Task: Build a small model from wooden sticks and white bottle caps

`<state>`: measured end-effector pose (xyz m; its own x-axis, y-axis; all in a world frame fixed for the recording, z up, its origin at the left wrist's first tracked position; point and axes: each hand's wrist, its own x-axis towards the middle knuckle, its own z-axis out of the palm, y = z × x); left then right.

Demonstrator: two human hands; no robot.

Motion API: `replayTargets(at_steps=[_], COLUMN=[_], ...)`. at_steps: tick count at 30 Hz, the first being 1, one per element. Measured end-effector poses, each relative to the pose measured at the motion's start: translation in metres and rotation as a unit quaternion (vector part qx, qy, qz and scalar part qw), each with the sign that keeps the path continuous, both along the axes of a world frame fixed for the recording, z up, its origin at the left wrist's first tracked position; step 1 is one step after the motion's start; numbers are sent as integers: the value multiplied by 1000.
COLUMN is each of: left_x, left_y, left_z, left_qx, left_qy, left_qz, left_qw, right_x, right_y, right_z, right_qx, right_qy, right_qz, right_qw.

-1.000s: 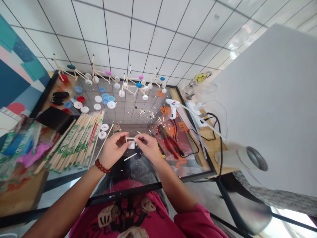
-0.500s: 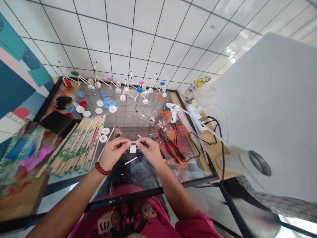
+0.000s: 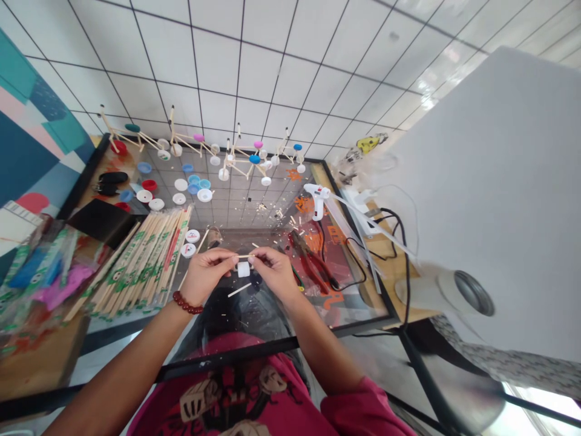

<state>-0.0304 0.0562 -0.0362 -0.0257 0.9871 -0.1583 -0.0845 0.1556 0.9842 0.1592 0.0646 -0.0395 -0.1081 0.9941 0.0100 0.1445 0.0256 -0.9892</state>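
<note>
A short wooden stick (image 3: 244,256) spans the gap between my hands, level above the glass tabletop. My left hand (image 3: 209,272), with a red bead bracelet at the wrist, pinches one end. The other end is pinched by the thumb and fingers of my right hand (image 3: 273,270). Just below the stick is a white bottle cap (image 3: 244,269); whether it touches the stick I cannot tell. Another loose stick piece (image 3: 239,290) lies nearer to me on the glass. A dark round thing (image 3: 255,281) is beside the cap, partly covered by my right hand.
Wrapped chopsticks (image 3: 140,263) lie at the left. Loose bottle caps (image 3: 194,188) are scattered behind them. Several stick-and-cap models (image 3: 247,160) line the back edge. Red-handled pliers (image 3: 313,263) and a white glue gun (image 3: 318,200) with a cord lie to the right.
The camera view has shifted slightly. Both hands still hold the stick in nearly the same place, and nothing has been let go.
</note>
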Motion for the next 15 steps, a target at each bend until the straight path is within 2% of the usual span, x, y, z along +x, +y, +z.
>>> replayTargets(at_steps=[15], left_x=[4], left_y=[2], left_z=[11], left_qx=[-86], left_qy=[-85], left_qz=[22], left_qw=[992], right_x=[0], right_y=[1], right_z=[-4], right_qx=[-29], right_qy=[56], right_qz=[-5], right_qw=[998])
